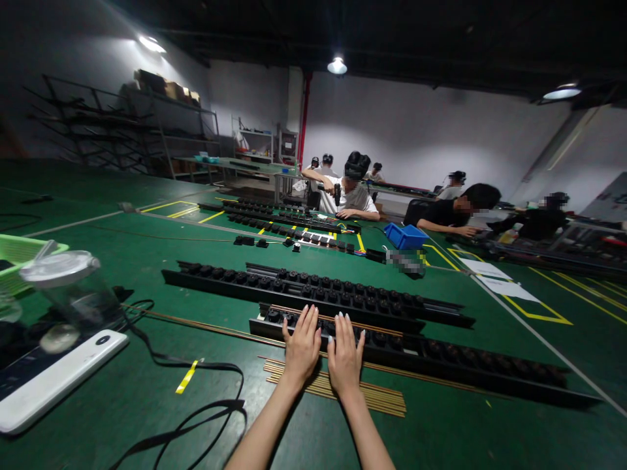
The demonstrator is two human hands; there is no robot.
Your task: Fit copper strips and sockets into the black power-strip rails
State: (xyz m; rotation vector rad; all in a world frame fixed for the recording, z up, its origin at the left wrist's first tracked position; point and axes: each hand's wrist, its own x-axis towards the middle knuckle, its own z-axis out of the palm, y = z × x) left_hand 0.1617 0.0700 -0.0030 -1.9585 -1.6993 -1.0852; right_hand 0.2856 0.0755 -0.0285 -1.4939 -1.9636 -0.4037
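Observation:
My left hand lies with its fingers stretched out over the near edge of a long black rail filled with round black parts. Beside it, my right hand rests in the same way, fingers extended, on that rail. Thin copper-coloured rods run along the top of the rail, close to the fingertips. A bundle of brass-coloured rods lies on the table under my wrists. Longer thin rods stretch left from the rail's near side. Neither hand shows anything held.
Behind the rail lie more black rails on the green table. At left are a white device, a clear jug, a green basket and a black strap. A blue bin and people at work are farther back.

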